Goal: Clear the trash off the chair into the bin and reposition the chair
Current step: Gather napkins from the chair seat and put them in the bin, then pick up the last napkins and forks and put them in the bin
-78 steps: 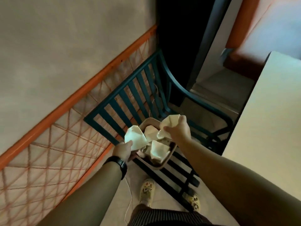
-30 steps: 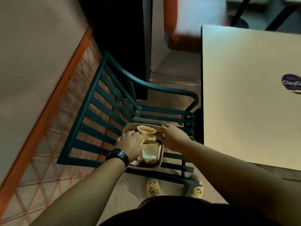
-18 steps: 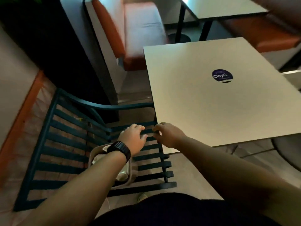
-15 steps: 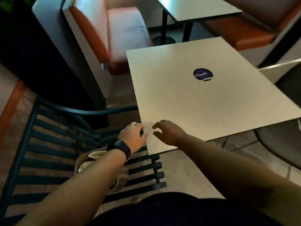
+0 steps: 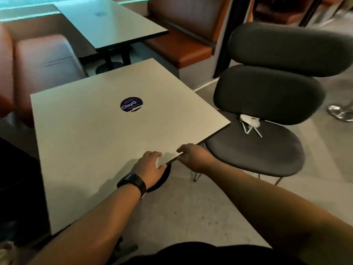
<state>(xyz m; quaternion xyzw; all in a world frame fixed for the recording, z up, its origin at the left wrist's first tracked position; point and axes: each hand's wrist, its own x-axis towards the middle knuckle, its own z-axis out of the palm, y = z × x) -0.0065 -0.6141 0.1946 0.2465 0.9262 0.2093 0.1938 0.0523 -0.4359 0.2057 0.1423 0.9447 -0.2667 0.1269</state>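
Note:
A dark grey padded chair (image 5: 267, 150) stands at the right, its seat partly tucked under the white table (image 5: 95, 134). White trash (image 5: 250, 122), a crumpled piece with thin white sticks, lies at the back of its seat. My left hand (image 5: 150, 166), with a black watch on the wrist, hovers over the table's near edge with relaxed fingers and holds nothing. Just right of it, my right hand (image 5: 193, 156) is at the same edge, fingers loosely curled and empty, left of the chair seat. No bin is in view.
The table carries a round purple sticker (image 5: 131, 104). Behind it are orange-brown booth benches (image 5: 44, 60), a second table (image 5: 114, 25) and another bench (image 5: 181, 46). A chrome post base (image 5: 340, 111) stands on the floor at far right. Pale floor lies below my arms.
My view has swung right from the green slatted chair and its tray of crumpled paper to the white table and grey chair. Both hands let go of the paper and moved along the table edge.

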